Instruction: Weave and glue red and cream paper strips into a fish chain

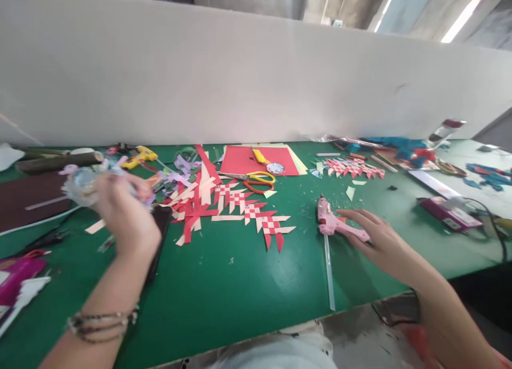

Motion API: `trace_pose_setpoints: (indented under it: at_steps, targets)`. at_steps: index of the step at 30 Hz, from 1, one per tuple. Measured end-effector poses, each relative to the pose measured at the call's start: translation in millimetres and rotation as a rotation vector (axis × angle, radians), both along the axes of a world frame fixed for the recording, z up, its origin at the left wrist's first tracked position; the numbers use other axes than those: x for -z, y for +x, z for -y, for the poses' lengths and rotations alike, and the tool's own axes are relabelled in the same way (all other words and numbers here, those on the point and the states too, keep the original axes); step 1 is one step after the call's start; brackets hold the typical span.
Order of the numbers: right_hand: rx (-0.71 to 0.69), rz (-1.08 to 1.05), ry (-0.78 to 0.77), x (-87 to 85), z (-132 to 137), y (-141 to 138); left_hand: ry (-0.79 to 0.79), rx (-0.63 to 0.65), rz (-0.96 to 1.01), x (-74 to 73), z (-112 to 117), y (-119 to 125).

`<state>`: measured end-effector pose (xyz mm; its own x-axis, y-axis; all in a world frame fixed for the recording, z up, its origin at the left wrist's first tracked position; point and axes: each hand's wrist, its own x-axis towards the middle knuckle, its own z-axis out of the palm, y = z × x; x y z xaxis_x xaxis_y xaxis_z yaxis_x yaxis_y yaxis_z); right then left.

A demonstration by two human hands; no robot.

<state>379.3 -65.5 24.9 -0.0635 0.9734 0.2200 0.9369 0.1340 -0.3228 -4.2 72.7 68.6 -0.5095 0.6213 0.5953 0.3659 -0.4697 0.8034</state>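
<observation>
My left hand [124,211] is raised over the left part of the green table [240,289], fingers closed on a blurred, clear crinkly bundle [82,185]. My right hand [374,233] lies with fingers stretched out on the handle of a pink glue gun [334,222], which rests on the table with a clear glue stick [329,273] trailing toward the front edge. Between the hands lies a woven strip of red and cream paper [240,206].
Scissors with yellow and orange handles [256,181] lie on red paper [250,160]. A yellow glue gun [140,157] sits at back left, another woven piece [354,168] and paper scraps at back right. A white wall [256,86] borders the table's far edge.
</observation>
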Motion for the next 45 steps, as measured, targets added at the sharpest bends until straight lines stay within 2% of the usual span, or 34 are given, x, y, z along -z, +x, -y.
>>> trace_pose_setpoints:
  at_steps: [3, 6, 7, 9, 12, 15, 18, 20, 22, 24, 26, 29, 32, 36, 39, 42, 45]
  targets:
    - [-0.078, -0.45, -0.08, -12.1, 10, -54, -0.212, 0.429, -0.117, 21.6, 61, 72]
    - [-0.172, -0.873, -0.131, -3.3, 15, -99, -0.422, 0.898, -0.286, 42.4, 105, 116]
    - [-0.143, -0.984, -0.115, 1.6, 16, -109, -0.461, 0.987, -0.324, 47.3, 112, 123]
    - [-0.07, -1.112, -0.073, 11.0, 15, -121, -0.495, 1.066, -0.37, 53.8, 119, 131]
    - [0.022, -1.152, -0.017, 19.5, 13, -125, -0.539, 1.078, -0.407, 58.3, 116, 135]
    - [0.038, -1.119, -0.007, 19.1, 11, -116, -0.56, 1.092, -0.483, 60.3, 110, 135]
    - [0.033, -1.188, 0.05, 8.2, 12, -94, -0.563, 1.108, -0.61, 59.9, 104, 129]
    - [0.021, -1.276, 0.169, -3.1, 15, -76, -0.595, 1.093, -0.633, 58.0, 97, 121]
    - [-0.018, -1.165, 0.15, -13.2, 17, -62, -0.61, 1.042, -0.618, 55.1, 89, 112]
    - [-0.071, -0.832, -0.024, -17.5, 16, -56, -0.582, 0.977, -0.6, 52.1, 81, 105]
    - [-0.065, -0.504, -0.108, -14.2, 10, -60, -0.554, 0.939, -0.577, 49.7, 75, 100]
    - [-0.052, -0.313, -0.065, -2.2, -1, -73, -0.568, 1.024, -0.54, 47.6, 68, 99]
    - [-0.123, -0.4, -0.025, 4.3, -7, -84, -0.59, 1.193, -0.54, 45.5, 67, 102]
    - [-0.299, -0.656, -0.144, -0.3, -6, -91, -0.603, 1.362, -0.586, 43.5, 68, 111]
    - [-0.313, -0.665, -0.191, -1.7, -6, -92, -0.613, 1.327, -0.616, 46.3, 67, 115]
    - [-0.26, -0.518, -0.136, 3.6, -6, -92, -0.595, 1.237, -0.657, 51.5, 65, 115]
    - [-0.249, -0.38, -0.1, 12.0, -5, -93, -0.585, 1.224, -0.697, 56.2, 61, 112]
